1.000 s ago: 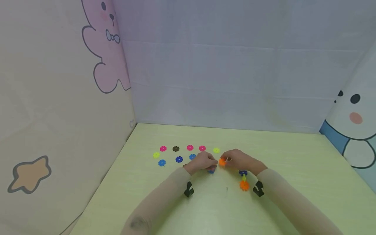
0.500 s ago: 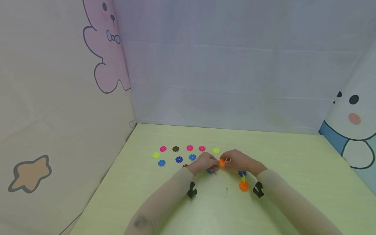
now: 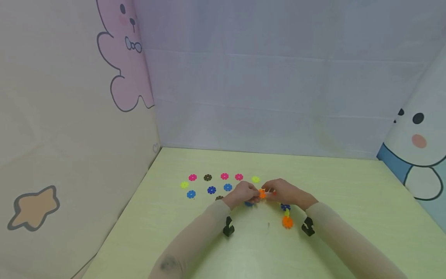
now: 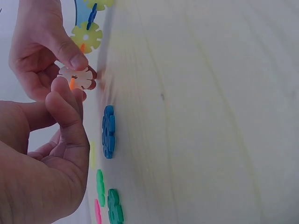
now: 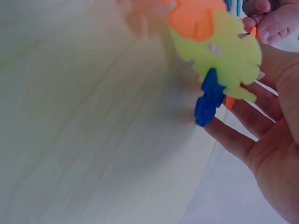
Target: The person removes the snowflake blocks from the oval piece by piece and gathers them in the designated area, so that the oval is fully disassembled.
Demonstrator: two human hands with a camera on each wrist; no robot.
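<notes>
Both hands meet over the green table [image 3: 334, 193], working one small joint: a pale notched disc [image 4: 76, 77] pressed edge-on against an orange disc [image 3: 262, 193]. Left hand [image 3: 244, 192] pinches the orange disc; right hand [image 3: 283, 190] pinches the pale disc between thumb and fingertip. Can't tell if the slots are seated; only a sliver of orange shows behind the pale disc in the left wrist view.

Done, by my read: a short chain [image 3: 287, 215] of dark blue, yellow-green and orange discs, slotted together, lies just right of the joint, near the right wrist.

Left to do: loose discs in a row [image 3: 223, 177] of pink, dark and yellow, with blue ones nearer, left of the joint. One blue disc [image 4: 108, 131] stands on edge just below it.
</notes>
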